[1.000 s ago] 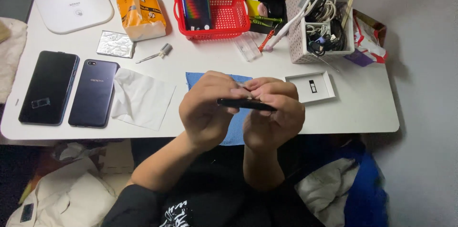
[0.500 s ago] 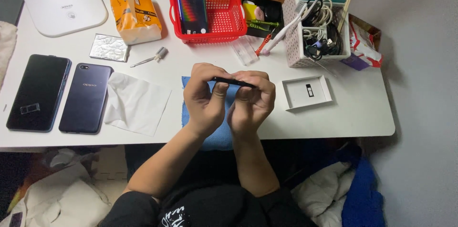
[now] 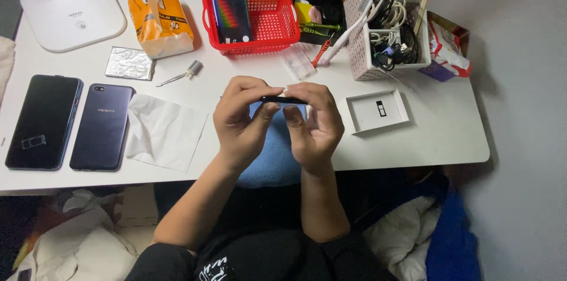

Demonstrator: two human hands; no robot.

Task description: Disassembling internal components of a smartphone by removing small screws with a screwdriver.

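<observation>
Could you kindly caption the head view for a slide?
Both hands, left hand and right hand, hold a thin dark phone edge-on above a white table.

The left hand (image 3: 239,121) and right hand (image 3: 313,124) — holding the dark phone (image 3: 282,100) edge-on — have seemingly drawn slightly closer together.

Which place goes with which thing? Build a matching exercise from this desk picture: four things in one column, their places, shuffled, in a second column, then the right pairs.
Things
1. thin black phone
2. phone with rainbow sheen
3. foil square
4. small screwdriver

Places
A. standing in the red basket
B. on the table between the foil square and both hands
C. held edge-on between the left hand and right hand
D. lying below the orange tissue pack

Pairs: 1-C, 2-A, 3-D, 4-B
</observation>
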